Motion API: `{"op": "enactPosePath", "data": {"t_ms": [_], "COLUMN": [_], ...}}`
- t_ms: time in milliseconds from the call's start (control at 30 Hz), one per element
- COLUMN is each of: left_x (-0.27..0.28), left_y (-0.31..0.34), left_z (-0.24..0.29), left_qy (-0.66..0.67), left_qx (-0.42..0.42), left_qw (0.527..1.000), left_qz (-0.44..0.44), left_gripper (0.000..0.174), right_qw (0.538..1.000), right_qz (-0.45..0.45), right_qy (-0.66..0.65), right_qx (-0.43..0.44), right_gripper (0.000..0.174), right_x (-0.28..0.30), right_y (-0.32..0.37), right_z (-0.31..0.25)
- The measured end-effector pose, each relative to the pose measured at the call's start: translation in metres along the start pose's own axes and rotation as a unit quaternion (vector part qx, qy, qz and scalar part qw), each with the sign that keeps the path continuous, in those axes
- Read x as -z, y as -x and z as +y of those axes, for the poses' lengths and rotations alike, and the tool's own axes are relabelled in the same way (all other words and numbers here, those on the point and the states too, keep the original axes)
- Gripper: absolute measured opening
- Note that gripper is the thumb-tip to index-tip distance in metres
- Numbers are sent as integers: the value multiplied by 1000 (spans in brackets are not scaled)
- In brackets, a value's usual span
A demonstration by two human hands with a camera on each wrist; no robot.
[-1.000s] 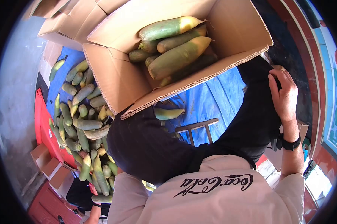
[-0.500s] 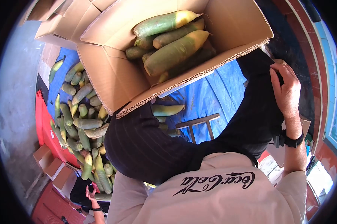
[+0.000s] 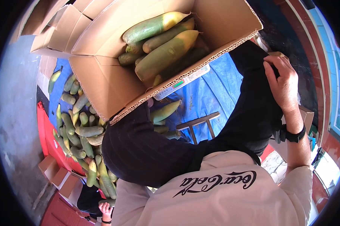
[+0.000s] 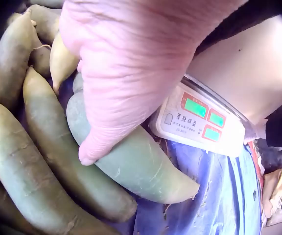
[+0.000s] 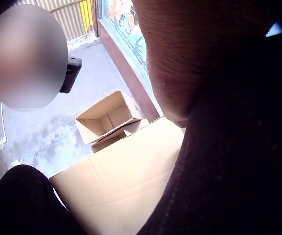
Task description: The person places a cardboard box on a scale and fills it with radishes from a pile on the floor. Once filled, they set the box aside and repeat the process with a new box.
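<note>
My left hand grips a green radish from above, its thumb pressed along the side, in the left wrist view. That radish shows between the knees in the head view, where my left hand is mostly hidden behind leg and box. More radishes lie close beside it. A white scale with green displays stands just past the hand. On the scale sits an uncovered cardboard box holding several large radishes. My right hand rests on the right knee, fingers loosely bent, holding nothing.
A big radish pile covers the blue tarp at left. A dark frame lies between the legs. Other cardboard boxes stand at upper left. Another person's hand is at lower left, by the pile.
The radish between the knees has tilted, its tip swinging upward. The box has shifted left and up in view, showing more of the scale. The other person's hand has moved; my right hand stays on the knee.
</note>
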State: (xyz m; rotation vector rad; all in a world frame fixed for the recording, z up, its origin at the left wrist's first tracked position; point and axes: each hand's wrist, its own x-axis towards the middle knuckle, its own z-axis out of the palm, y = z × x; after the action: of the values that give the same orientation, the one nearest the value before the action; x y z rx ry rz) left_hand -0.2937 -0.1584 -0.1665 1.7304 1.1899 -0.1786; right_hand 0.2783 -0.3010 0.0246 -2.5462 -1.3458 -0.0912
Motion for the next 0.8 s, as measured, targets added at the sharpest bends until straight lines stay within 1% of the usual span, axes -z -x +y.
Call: {"op": "enactPosePath", "data": {"t_ms": [100,300,367,433,500,567,600,633,667,700,767,800], "left_x": [3,11,15,20,25,32,36,57,68,75,88,98], "left_y": [6,10,14,17,19,22,19,24,35,46,60,61], "left_z": [-1,3,5,9,12,18,38,58,81,104,153,164], "left_qy": [-9,-32,-40,-48,-58,-68,-74,-90,16,123,163,177], "left_qx": [-6,-34,-43,-52,-61,-71,-76,73,111,145,99,56], "left_qw": [1000,999,998,997,995,993,992,993,991,974,948,942], "left_qz": [4,11,22,35,47,61,70,13,69,121,256,279], "left_gripper": [33,34,34,34,34,34,34,44,48,52,57,58], "right_qw": [1000,999,999,999,997,996,996,995,995,995,994,995], "right_qz": [16,31,38,32,55,58,58,68,65,61,69,66], "right_qy": [-13,-20,-24,-38,-50,-37,-44,-50,-55,-61,-72,-66], "right_qx": [18,20,30,16,22,50,46,49,47,44,42,44], "right_gripper": [11,11,11,11,12,13,12,12,11,11,11,11], "right_x": [-2,-2,-3,-4,-4,-3,-3,-3,-2,-2,-3,-3], "right_y": [0,5,6,7,8,8,9,9,9,10,11,12], "right_z": [0,-6,-5,-6,-7,-8,-10,-10,-10,-9,-8,-7]}}
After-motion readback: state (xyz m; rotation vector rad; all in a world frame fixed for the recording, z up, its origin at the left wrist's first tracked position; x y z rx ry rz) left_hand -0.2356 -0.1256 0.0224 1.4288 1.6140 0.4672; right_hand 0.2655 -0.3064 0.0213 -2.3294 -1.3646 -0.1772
